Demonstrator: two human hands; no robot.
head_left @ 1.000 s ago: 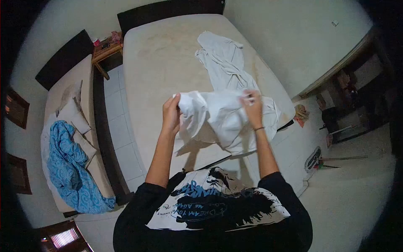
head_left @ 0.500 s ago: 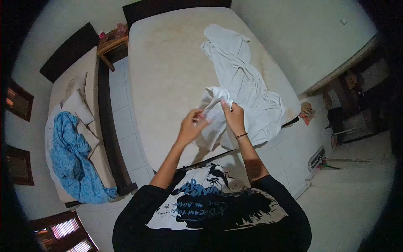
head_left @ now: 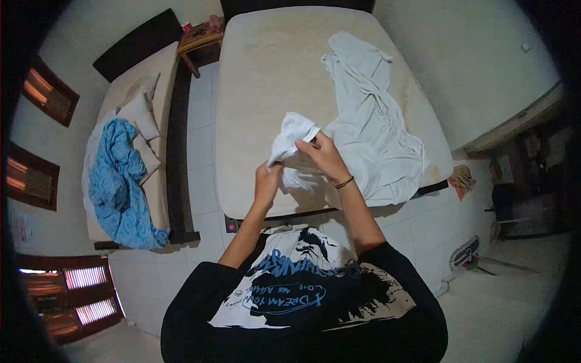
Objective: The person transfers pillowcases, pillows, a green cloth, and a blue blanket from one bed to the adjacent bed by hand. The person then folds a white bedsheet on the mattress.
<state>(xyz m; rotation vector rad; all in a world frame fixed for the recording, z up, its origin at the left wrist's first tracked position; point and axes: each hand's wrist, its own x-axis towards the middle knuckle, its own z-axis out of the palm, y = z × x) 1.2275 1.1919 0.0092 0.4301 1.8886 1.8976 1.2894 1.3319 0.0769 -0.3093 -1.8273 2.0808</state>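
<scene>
A long white bed sheet (head_left: 376,142) lies bunched and creased along the right side of a large bare mattress (head_left: 272,72). Its near end is lifted between my hands over the front edge of the bed. My left hand (head_left: 267,181) is closed on one edge of the raised cloth. Across from it, my right hand (head_left: 322,157) grips another edge, thumb toward me, with a dark band at the wrist. Between them the cloth bulges upward in a fold, and part of it hangs below in shadow.
To the left stands a narrower bed with a blue patterned blanket (head_left: 118,181) and pale pillows (head_left: 140,115). A small wooden table (head_left: 200,41) sits between the headboards. An orange-brown cloth (head_left: 462,180) is at the big bed's right corner. Some long-handled tools (head_left: 484,263) lie by the right wall.
My left hand, open and loose beside the cloth before, has closed on its edge. The lifted part has moved left and spread between both hands. The whole view has shifted.
</scene>
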